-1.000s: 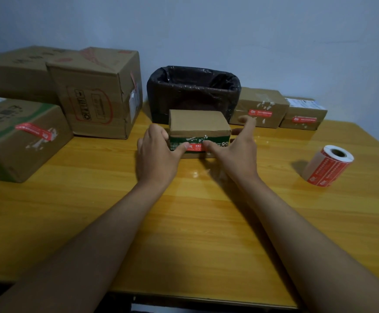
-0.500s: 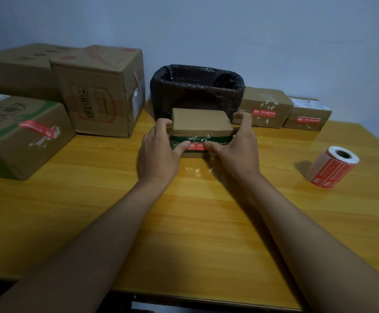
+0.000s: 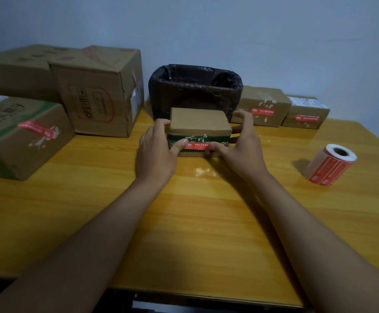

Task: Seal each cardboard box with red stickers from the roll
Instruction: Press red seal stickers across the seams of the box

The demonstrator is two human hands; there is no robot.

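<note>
Head view: the left hand [image 3: 159, 152] and right hand [image 3: 240, 147] grip the small cardboard box [image 3: 198, 128] on the tabletop [image 3: 184, 211], both thumbs seemingly pressing its red sticker [image 3: 198, 146]; the sticker roll [image 3: 329, 164] lies well right.

Single head-worn wide-angle view, looking forward and down, close over table [image 3: 206, 222]

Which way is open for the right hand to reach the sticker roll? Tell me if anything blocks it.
Probably yes, sideways: the right hand now grips the small box, and only bare table lies between it and the sticker roll. It must let go first.
</note>
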